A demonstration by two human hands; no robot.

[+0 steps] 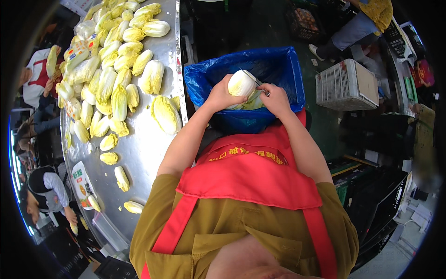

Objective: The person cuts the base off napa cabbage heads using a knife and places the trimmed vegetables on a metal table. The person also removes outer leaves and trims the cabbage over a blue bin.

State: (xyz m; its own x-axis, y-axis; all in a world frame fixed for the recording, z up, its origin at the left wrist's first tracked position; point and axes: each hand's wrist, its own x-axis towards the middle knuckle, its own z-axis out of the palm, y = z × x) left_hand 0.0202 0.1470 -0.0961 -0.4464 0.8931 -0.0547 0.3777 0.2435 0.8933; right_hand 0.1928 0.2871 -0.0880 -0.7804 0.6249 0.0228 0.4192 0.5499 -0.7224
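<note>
My left hand (223,93) grips a pale napa cabbage (241,83) from its left side, over a bin lined with a blue plastic bag (202,75). In my right hand (276,100) is a knife (250,75), its thin blade lying against the cabbage's upper right side. Loose green leaves (253,102) lie in the bin below, partly hidden by my hands. To my left, a steel table (148,146) carries a heap of yellow-white napa cabbages (108,83). One large cabbage (166,115) lies near the table edge closest to the bin.
A white plastic crate (332,85) stands on the floor to the right, and a dark crate (305,21) sits farther off. Another person (352,31) is at the upper right. Across the table, one person (38,75) holds a cabbage; another (52,191) bends over. Wrapped cabbages (76,55) lie among the heap.
</note>
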